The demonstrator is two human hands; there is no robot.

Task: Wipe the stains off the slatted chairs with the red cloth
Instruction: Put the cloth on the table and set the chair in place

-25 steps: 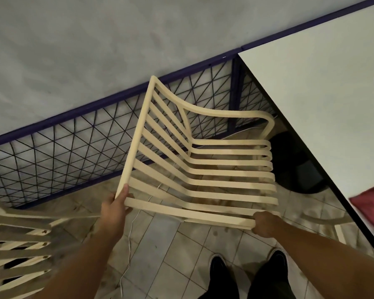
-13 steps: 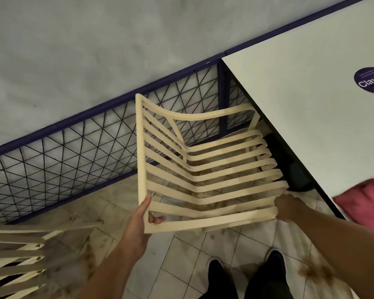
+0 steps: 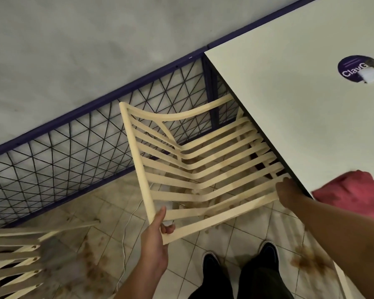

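Fingers [image 3: 168, 229] of left hand [image 3: 157, 242] and right hand [image 3: 288, 194] curled round slatted chair [image 3: 138, 165], slats running toward table [image 3: 289, 104]

The only readable lettering stands on a round dark purple sticker [image 3: 354, 69] on the white flat-topped bench [image 3: 289, 108], at about two o'clock. Its white letters read "ClavG". The word is cut short where a crumpled white scrap [image 3: 372, 74], perhaps paper, covers the sticker's right side. The finer lines above it are too small to read.
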